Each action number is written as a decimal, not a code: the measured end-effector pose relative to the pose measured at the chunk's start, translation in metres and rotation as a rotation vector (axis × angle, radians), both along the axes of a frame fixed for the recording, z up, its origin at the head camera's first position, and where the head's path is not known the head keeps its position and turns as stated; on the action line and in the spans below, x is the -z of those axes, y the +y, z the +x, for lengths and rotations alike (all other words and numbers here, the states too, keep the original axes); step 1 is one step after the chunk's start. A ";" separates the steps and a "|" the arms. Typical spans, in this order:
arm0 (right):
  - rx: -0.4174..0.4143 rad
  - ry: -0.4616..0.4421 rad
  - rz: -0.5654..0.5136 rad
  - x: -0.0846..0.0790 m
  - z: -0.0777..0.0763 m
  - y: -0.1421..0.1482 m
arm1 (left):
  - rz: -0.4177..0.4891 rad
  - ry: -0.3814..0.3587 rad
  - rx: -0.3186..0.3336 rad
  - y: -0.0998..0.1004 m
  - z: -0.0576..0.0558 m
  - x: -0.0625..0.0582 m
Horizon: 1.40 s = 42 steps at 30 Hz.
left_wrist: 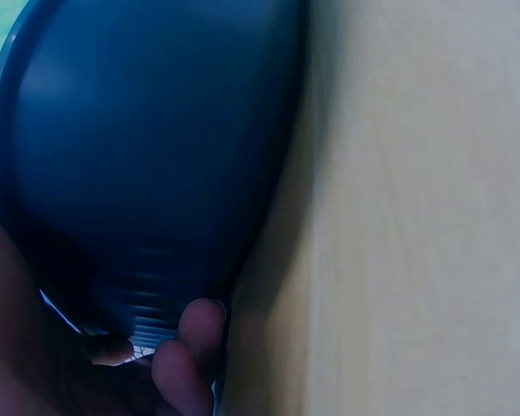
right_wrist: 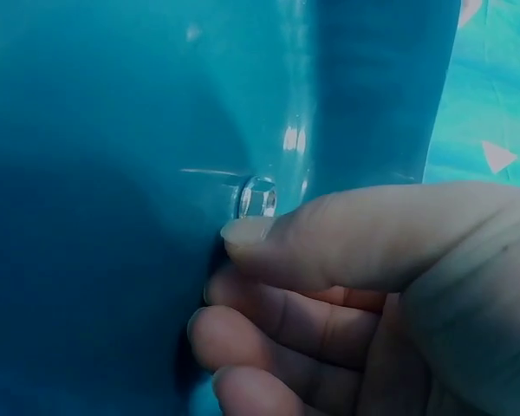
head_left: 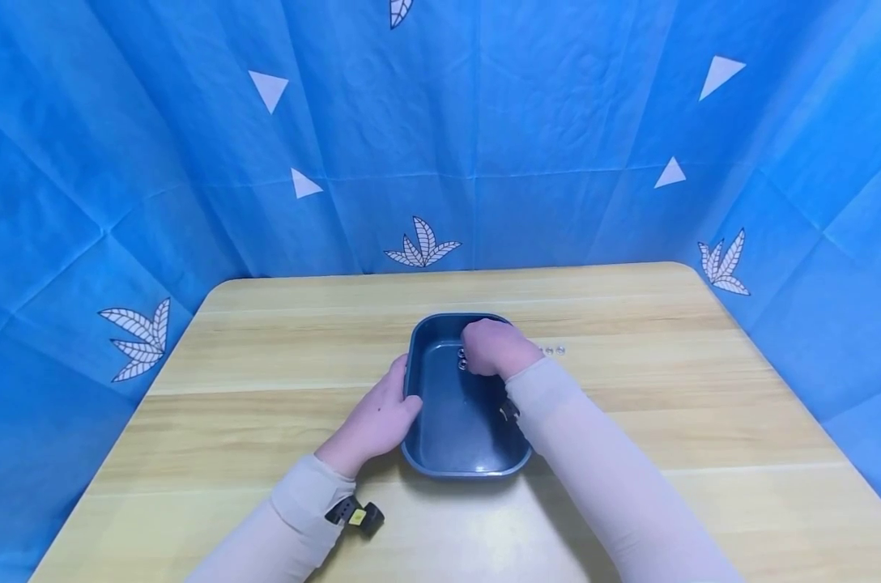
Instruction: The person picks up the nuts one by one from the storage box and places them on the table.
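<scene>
Pale sleeves [head_left: 615,486] are seen nearest the head camera, reaching forward over the wooden table [head_left: 703,421] from either side. Between them a blue tray [head_left: 455,433] is set with its long axis running away from the wearer. Its left wall is held by the left hand [head_left: 375,417], the thumb laid over the rim and the fingers curled against the outside.

Inside the tray, small metal nuts [head_left: 462,364] are found in the far half, just left of the right hand [head_left: 500,348], which is by far the nearer hand to them. Its fingers are bent, lowered below the rim, with the thumb drawn close to them. In the right wrist view a faceted nut [right_wrist: 257,198] is seen right at the thumb's tip, near the bend of floor and wall; whether it is pinched or merely lies behind the thumb cannot be told.

Further metal nuts [head_left: 550,351] are lined up on the table just beyond the tray's right wall, partly hidden by the right hand. That wall is crossed by the right forearm. Open room is left on the tray's floor toward the wearer, while the far wall is near the right hand.
</scene>
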State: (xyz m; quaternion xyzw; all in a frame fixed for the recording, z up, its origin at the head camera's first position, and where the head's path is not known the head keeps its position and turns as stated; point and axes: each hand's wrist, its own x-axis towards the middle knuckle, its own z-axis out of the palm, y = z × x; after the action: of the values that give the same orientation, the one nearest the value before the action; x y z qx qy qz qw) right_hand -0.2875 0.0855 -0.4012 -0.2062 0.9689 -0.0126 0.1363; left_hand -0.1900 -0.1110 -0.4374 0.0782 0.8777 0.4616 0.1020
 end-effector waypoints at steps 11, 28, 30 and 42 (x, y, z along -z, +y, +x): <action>0.004 -0.002 -0.002 0.003 0.000 -0.003 | -0.004 -0.009 -0.005 -0.003 -0.001 0.003; -0.038 -0.029 -0.019 0.009 0.006 -0.009 | 0.004 -0.009 -0.029 -0.007 0.007 0.009; -0.040 -0.018 -0.035 0.008 0.006 -0.008 | 0.005 -0.002 -0.030 -0.007 0.006 0.009; -0.030 -0.012 -0.179 -0.006 0.006 0.007 | -0.001 0.019 -0.001 0.001 -0.001 0.005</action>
State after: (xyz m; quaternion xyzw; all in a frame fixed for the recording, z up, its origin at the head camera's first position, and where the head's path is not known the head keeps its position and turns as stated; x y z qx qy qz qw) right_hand -0.2811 0.0926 -0.3956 -0.2319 0.9599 -0.0982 0.1232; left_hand -0.1908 -0.1098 -0.4424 0.0821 0.8790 0.4603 0.0934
